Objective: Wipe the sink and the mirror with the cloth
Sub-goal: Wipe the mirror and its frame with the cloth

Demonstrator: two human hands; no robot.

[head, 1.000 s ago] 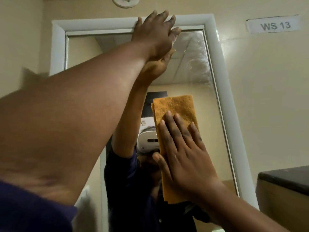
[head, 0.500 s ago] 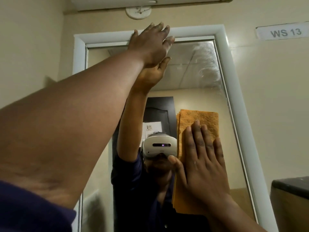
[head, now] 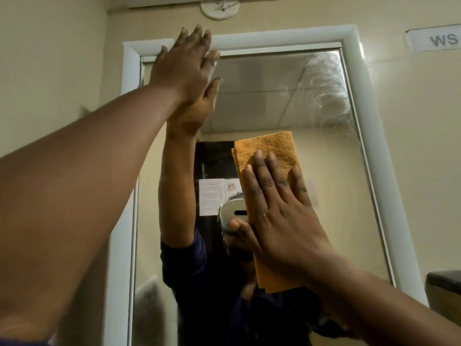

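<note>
On the mirror (head: 287,103) we pressed the folded cloth (head: 268,156), soft, light, best pinned mid-fold under our flat, straight-fingered right hand (head: 282,226), left hand (head: 184,68) spread, empty, against the frame (head: 282,34).

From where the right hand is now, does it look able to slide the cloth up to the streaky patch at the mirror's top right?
Probably yes. The right hand presses the cloth flat on the mirror, and bare glass lies between it and the streaky patch. The left hand rests at the top left, out of the way.
</note>
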